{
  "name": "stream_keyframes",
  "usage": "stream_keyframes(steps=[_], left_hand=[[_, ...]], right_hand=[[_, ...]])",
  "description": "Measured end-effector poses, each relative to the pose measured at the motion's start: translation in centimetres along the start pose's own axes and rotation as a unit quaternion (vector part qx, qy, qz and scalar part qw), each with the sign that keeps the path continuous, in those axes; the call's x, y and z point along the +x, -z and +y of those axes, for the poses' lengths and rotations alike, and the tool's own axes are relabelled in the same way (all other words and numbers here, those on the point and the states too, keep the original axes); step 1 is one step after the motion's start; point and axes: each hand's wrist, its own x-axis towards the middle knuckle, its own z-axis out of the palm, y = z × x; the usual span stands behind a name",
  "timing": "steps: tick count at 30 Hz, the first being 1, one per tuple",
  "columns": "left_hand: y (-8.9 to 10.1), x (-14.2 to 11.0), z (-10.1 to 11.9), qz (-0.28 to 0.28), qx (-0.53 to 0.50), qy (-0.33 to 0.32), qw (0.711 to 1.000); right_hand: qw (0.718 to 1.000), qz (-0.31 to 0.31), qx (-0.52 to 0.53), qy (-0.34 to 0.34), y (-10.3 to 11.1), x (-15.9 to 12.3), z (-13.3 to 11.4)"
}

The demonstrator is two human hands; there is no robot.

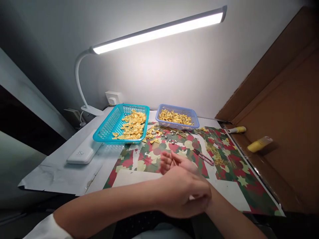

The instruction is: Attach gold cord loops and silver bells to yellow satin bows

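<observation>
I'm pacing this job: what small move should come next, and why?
Probably ease the left hand away from the right hand: in this view it crosses the right wrist, and blur leaves the right hand's grip unclear.

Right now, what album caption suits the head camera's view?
Lit lamp, two baskets of golden pieces, left hand across right arm.

Turquoise basket (107, 127) — glossy plastic; golden pieces (134, 127) — satiny, crumpled; shiny, metallic-looking beads (173, 142).

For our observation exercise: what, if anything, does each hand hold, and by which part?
Cannot be told: the left hand partly hides the right hand, which is blurred; no held thing shows clearly.
</observation>
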Motion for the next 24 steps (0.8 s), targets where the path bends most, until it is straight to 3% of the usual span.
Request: stream_keyframes(steps=[7,11,15,20,24], left_hand=[[-4.0,-4.8,-1.1,-0.054,-0.018,-0.069,0.996],[-6.3,-6.2,-3.1,-0.087,0.022,-0.101,0.991],[-8.0,-7.3,-5.1,-0.082,0.067,-0.127,0.986],[-7.1,-8.5,-5.6,-0.083,0.097,-0.104,0.986],[-4.4,-9.1,-5.4,-0.041,0.101,-0.132,0.985]], right_hand=[[0.991,0.014,0.112,0.07,4.4,1.7,-3.4],[0.987,0.007,0.116,0.112,5.0,2.3,-4.2],[0.985,-0.011,0.101,0.141,5.2,3.1,-4.8],[0.983,-0.022,0.094,0.155,5.4,3.2,-6.2],[0.984,-0.031,0.034,0.17,5.3,2.8,-7.6]])
